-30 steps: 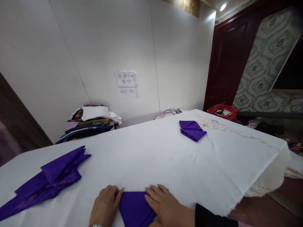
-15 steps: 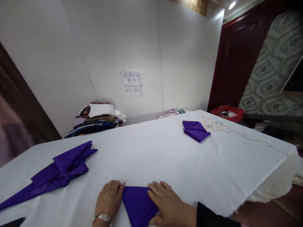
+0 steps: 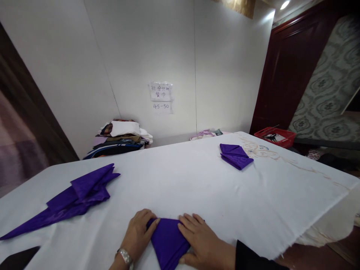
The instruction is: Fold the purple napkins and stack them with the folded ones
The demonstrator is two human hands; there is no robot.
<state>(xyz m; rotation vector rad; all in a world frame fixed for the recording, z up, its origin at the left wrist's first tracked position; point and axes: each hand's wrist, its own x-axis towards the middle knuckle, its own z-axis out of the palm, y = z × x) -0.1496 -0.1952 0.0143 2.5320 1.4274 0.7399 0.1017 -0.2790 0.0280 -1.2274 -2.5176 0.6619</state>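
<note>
A folded purple cloth napkin lies on the white tablecloth at the bottom centre, narrowing toward me. My left hand, with a silver watch or bracelet at the wrist, pinches its upper left edge, thumb on top and fingers at the far side. Across the right edge rests my right hand, its fingers stretched out flat and the thumb lower down. To the left lies a loosely folded purple napkin with pointed ends. Farther off to the right is another purple napkin, folded flat in compact layers.
White cloth covers the table. A pile of folded clothes sits behind its far edge, below a handwritten sign on the wall. A red basket stands at the back right. A dark flat object lies at the lower left.
My left thumb has come over the napkin's upper left edge, and that hand has shifted slightly right and up. My right hand stays nearly in place. The view has turned slightly left.
</note>
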